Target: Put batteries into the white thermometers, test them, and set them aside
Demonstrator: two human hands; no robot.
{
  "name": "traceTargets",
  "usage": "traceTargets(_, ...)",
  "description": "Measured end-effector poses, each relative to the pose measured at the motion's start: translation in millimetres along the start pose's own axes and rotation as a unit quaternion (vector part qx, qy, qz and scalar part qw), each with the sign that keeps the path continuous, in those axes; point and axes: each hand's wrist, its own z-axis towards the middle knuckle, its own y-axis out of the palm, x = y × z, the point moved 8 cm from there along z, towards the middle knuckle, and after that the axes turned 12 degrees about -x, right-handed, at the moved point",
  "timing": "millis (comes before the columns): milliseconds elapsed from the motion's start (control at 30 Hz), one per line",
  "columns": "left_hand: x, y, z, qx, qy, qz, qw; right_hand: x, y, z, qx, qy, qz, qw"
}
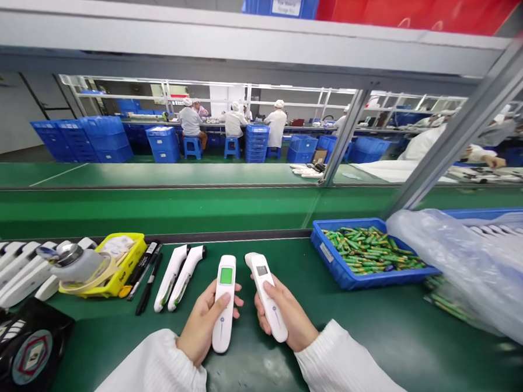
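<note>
My left hand (202, 321) is closed around a white infrared thermometer (222, 334), its thumb on the front below a screen lit green. My right hand (292, 314) grips a second white infrared thermometer (276, 325), tilted to the left, whose small screen looks dark grey. The two thermometers are apart, held over the green bench. Left of my left hand, two more thermometers (187, 277) lie side by side on the bench, with green showing in their handles.
A blue tray (328, 255) of green batteries stands at right, beside a clear plastic bag (455, 259). At left are pens (149, 284), a yellow basket (138, 251), several white thermometers (16, 271) and a black box (57, 325). A metal post (463, 113) slants at right; co-workers sit beyond.
</note>
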Motion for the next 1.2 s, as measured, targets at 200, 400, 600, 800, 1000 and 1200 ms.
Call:
traceTargets(200, 5.0, 5.6, -4.4, 0.010, 0.007, 0.005, 1.000, 5.5, -4.6, -0.6, 0.026, 0.016, 0.001, 1.000)
traceTargets(400, 1.3, 1.0, -5.6, 0.049, 0.007, -0.053, 0.997, 5.1, -5.2, -0.1, 0.025, 0.006, 0.042, 0.999)
traceTargets(600, 1.6, -4.7, -4.9, 0.063, 0.006, -0.075, 0.995, 4.2, -4.4, -0.7, 0.020, 0.008, 0.067, 0.998)
traceTargets(800, 3.9, 1.6, -6.1, 0.037, 0.012, -0.057, 0.998, 0.7, 6.4, -1.4, -0.033, -0.007, 0.037, 0.999)
traceTargets(1000, 11.2, 17.5, -11.0, -0.002, 0.053, 0.013, 0.999, 4.7, 24.3, -4.1, -0.100, 0.004, -0.037, 0.994)
traceTargets(1200, 13.7, 21.6, -13.3, -0.024, 0.076, 0.036, 0.996, 1.5, 28.5, -8.0, -0.107, -0.015, -0.074, 0.991)
